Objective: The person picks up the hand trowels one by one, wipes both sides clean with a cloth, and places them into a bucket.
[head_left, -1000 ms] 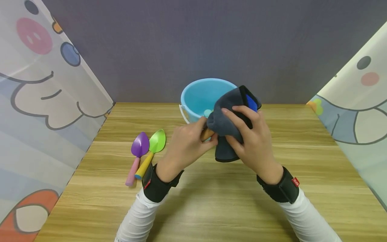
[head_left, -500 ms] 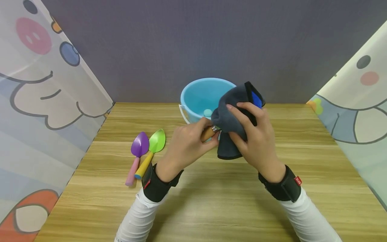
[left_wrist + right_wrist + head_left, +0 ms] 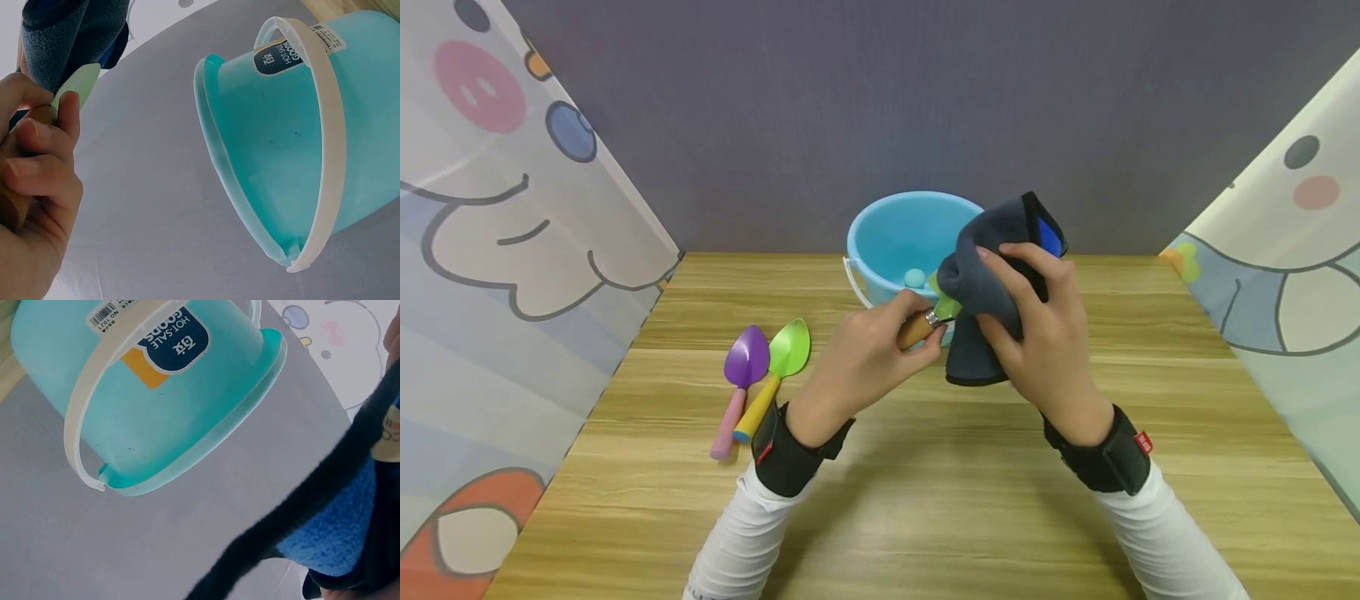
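Observation:
My left hand (image 3: pixel 872 346) grips the wooden handle (image 3: pixel 916 330) of a small garden tool with a metal collar and a green head (image 3: pixel 949 308). A dark grey cloth (image 3: pixel 988 287) with black edging and a blue underside covers most of that head. My right hand (image 3: pixel 1047 333) holds the cloth around it. In the left wrist view, a pale green edge (image 3: pixel 81 84) of the head sticks out below the cloth. The blue side of the cloth (image 3: pixel 337 525) shows in the right wrist view. Both hands are in front of a light blue bucket (image 3: pixel 910 229).
A purple trowel (image 3: pixel 747 358) with a pink handle and a green trowel (image 3: pixel 790 348) with a yellow handle lie on the wooden table (image 3: pixel 925 517) at left. The bucket has a white handle (image 3: pixel 854 283). A grey panel (image 3: pixel 880 100) stands behind.
My right hand has moved right and slightly up with the cloth, along the tool's head. More of the metal collar and green head now shows. My left hand has barely moved.

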Available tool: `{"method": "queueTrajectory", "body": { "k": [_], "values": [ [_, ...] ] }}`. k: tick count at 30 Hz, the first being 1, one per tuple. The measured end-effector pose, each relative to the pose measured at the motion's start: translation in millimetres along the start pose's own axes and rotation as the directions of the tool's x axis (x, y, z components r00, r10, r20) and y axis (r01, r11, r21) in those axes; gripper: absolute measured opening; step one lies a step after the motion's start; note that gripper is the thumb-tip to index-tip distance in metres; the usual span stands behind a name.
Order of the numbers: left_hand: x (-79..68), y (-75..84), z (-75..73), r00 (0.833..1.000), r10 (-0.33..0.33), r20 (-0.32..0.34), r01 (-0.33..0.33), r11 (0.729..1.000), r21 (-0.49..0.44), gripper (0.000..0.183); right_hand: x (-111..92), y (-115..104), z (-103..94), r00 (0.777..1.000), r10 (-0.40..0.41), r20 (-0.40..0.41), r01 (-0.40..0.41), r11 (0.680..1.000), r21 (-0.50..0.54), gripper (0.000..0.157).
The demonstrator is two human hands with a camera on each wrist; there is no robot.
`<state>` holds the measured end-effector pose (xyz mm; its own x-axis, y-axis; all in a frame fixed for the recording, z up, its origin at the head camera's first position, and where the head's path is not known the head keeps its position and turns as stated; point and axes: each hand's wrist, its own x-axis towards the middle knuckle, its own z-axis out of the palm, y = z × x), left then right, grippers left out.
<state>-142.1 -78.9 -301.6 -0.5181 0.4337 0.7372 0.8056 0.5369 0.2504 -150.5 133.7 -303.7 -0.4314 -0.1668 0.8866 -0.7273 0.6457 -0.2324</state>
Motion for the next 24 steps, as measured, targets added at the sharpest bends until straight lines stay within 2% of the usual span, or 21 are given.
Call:
{"method": "queueTrajectory", "body": {
  "k": [14, 24],
  "values": [
    [1.3, 0.2, 0.4, 1.000, 0.000, -0.004, 0.000, 1.000, 0.010, 0.025, 3, 8, -3.9, 0.999, 0.040, -0.030, -0.040, 0.999, -0.003, 0.047],
    [1.1, 0.4, 0.4, 1.000, -0.016, -0.012, 0.016, 1.000, 0.018, 0.025, 7, 15, -6.2, 0.993, 0.082, -0.084, -0.085, 0.996, -0.028, 0.043]
  ]
}}
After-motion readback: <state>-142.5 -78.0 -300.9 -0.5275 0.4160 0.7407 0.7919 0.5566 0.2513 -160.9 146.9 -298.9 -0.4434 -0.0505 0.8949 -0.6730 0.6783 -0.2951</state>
